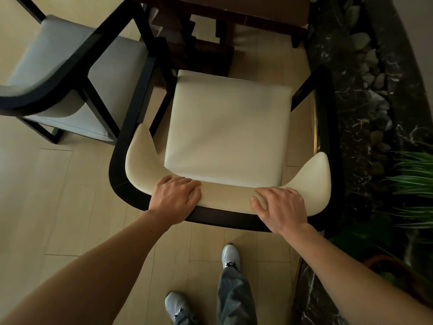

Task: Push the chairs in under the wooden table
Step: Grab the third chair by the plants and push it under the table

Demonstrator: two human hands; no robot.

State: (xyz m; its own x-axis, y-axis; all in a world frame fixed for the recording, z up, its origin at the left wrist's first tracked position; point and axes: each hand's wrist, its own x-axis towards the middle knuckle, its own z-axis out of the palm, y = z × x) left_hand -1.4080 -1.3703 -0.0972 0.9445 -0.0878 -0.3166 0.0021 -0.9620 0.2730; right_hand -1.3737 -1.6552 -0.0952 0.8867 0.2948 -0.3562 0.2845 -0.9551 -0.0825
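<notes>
A black-framed chair with a cream seat (pixel 228 127) stands right in front of me, its front facing the dark wooden table (pixel 234 10) at the top of the view. My left hand (pixel 174 199) grips the curved backrest on its left part, fingers curled over the cream padding. My right hand (pixel 278 207) grips the same backrest further right, thumb on the pad. The seat's front edge sits just short of the table base. A second black chair with a grey seat (pixel 70 66) stands to the left, turned at an angle.
A dark marble border with pebbles (pixel 372 73) runs along the right, close to the chair's right arm. Green plant leaves (pixel 414 184) and a brown pot (pixel 398 275) sit at the lower right. My feet in white shoes (pixel 230 255) stand on the pale wood floor.
</notes>
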